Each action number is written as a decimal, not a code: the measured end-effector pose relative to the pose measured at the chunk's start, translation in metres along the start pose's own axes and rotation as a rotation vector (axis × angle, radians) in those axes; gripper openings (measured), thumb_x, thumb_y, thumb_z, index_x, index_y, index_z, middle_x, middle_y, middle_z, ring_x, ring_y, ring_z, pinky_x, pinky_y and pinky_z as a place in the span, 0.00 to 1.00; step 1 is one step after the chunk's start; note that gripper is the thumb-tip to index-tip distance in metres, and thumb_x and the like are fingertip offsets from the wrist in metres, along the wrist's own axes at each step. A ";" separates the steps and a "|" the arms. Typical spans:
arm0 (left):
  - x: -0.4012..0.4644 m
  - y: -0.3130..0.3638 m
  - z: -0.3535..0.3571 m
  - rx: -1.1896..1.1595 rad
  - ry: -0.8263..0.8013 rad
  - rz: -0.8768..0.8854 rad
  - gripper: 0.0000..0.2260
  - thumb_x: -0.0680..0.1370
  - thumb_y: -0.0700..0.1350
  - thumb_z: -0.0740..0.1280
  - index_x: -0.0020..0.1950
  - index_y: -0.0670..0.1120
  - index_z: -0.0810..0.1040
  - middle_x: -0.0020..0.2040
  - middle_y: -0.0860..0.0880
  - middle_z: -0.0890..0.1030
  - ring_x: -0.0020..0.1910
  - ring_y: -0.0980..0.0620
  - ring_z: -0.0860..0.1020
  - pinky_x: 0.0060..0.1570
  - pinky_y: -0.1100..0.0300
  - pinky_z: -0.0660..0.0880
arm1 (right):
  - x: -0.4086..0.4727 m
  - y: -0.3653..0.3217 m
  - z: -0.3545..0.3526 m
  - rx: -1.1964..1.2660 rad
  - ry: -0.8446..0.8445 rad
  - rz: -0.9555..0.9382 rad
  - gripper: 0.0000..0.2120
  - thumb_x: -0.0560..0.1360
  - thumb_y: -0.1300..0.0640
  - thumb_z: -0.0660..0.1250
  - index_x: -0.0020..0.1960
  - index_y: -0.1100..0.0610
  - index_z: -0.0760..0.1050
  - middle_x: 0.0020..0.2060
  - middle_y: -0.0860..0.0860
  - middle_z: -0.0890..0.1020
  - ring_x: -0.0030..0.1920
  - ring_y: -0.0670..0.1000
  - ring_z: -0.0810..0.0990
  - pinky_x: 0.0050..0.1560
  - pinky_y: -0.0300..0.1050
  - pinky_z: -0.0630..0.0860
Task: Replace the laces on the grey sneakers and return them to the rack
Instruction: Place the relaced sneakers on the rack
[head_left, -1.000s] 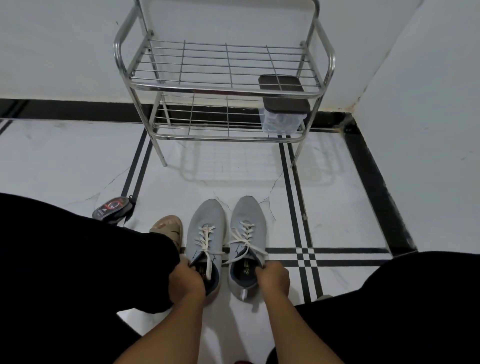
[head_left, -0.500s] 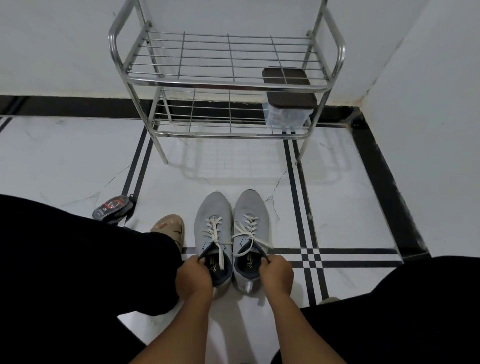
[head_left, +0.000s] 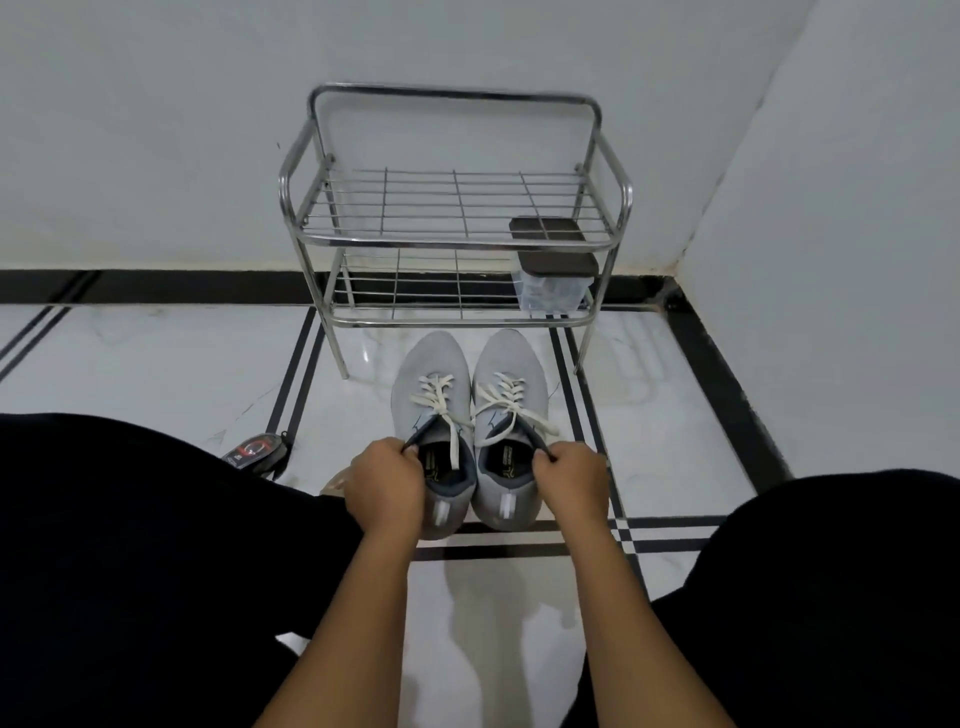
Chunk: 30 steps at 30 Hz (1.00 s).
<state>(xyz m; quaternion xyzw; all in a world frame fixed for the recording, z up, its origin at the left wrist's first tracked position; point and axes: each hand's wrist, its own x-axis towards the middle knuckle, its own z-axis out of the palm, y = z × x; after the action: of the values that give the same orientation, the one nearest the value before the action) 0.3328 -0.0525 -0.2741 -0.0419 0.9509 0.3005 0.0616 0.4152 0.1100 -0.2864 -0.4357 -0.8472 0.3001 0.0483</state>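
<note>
Grip: both hands are pinching the collar edges of the sneakers, one shoe each, fingers curled tight on the rims.
Pouch (head_left: 254, 451): sitting far left on the floor, dark with a red mark, partly tucked behind the left knee.
Left hand (head_left: 385, 487): pinching the outer collar of the left sneaker (head_left: 434, 415), thumb and fingers closing on the dark rim.
Left lace (head_left: 440, 402): white, threaded through the eyelets, one loose end trailing down into the shoe opening.
Right sneaker (head_left: 511, 410): sitting just beside the left one, sides touching or nearly, toes pointing at the rack.
Right lace (head_left: 511, 400): white too, criss-crossing, ends flopping out toward the right side.
Right hand (head_left: 571, 483): gripping the right shoe's outer collar the same way.
Where the shoes are: on the white floor (head_left: 156, 364), right in front of the rack's legs, not on a shelf yet. Can't tell if the soles are lifting off the tile or not.
Rack (head_left: 457, 244): chrome wire, two shelves, standing against the wall.
Box (head_left: 553, 283): clear with a dark lid, sitting on the lower shelf at the right end.
</note>
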 end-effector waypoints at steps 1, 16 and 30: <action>-0.002 0.002 -0.011 -0.014 0.013 0.019 0.10 0.79 0.48 0.64 0.49 0.46 0.84 0.44 0.42 0.83 0.46 0.40 0.79 0.39 0.58 0.68 | -0.004 -0.006 -0.008 0.012 0.021 -0.021 0.15 0.76 0.54 0.64 0.32 0.56 0.73 0.30 0.53 0.78 0.30 0.50 0.73 0.27 0.39 0.62; 0.035 0.057 -0.164 -0.156 0.242 0.211 0.10 0.77 0.49 0.66 0.42 0.47 0.84 0.38 0.45 0.82 0.41 0.41 0.78 0.38 0.58 0.69 | -0.009 -0.132 -0.106 0.198 0.183 -0.298 0.17 0.73 0.56 0.65 0.27 0.57 0.67 0.25 0.55 0.68 0.27 0.52 0.66 0.29 0.43 0.60; 0.222 0.174 -0.212 -0.133 0.089 0.199 0.10 0.74 0.47 0.70 0.42 0.39 0.78 0.42 0.39 0.82 0.41 0.41 0.80 0.37 0.58 0.70 | 0.162 -0.280 -0.129 0.215 0.005 -0.248 0.05 0.68 0.60 0.65 0.38 0.61 0.77 0.32 0.57 0.84 0.37 0.56 0.84 0.35 0.46 0.77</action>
<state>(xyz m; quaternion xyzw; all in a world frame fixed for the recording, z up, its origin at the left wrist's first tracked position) 0.0739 -0.0419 -0.0352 0.0356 0.9300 0.3655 -0.0139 0.1613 0.1710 -0.0556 -0.3208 -0.8574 0.3796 0.1335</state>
